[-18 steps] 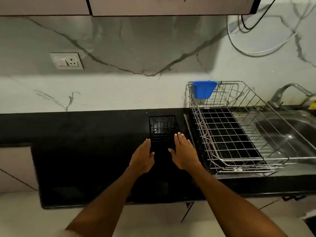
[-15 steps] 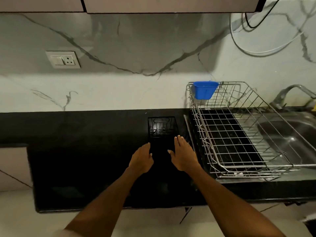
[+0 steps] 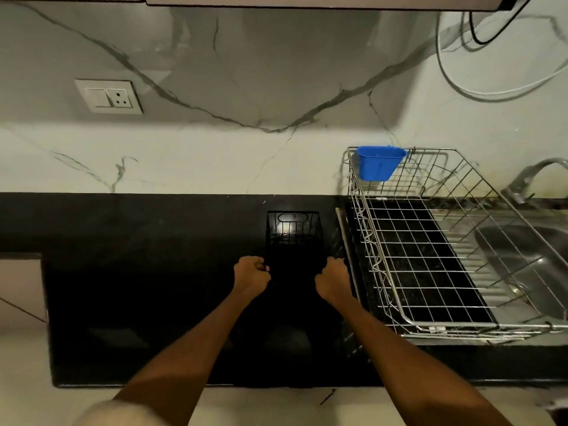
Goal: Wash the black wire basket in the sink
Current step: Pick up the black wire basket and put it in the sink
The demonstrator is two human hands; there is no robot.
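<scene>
The black wire basket (image 3: pixel 294 238) is seen standing on the glossy black stone counter (image 3: pixel 153 287), just left of the silver wire dish rack (image 3: pixel 430 241). Its left rim is gripped by the left hand (image 3: pixel 250 276) with curled fingers, and its right rim by the right hand (image 3: pixel 333 279) likewise (both fists clenched on the wire). A blue plastic cup-shaped holder (image 3: pixel 379 162) is hung on the rack's back left corner. The stainless steel sink (image 3: pixel 528 265) lies right of the rack, partly beneath it.
</scene>
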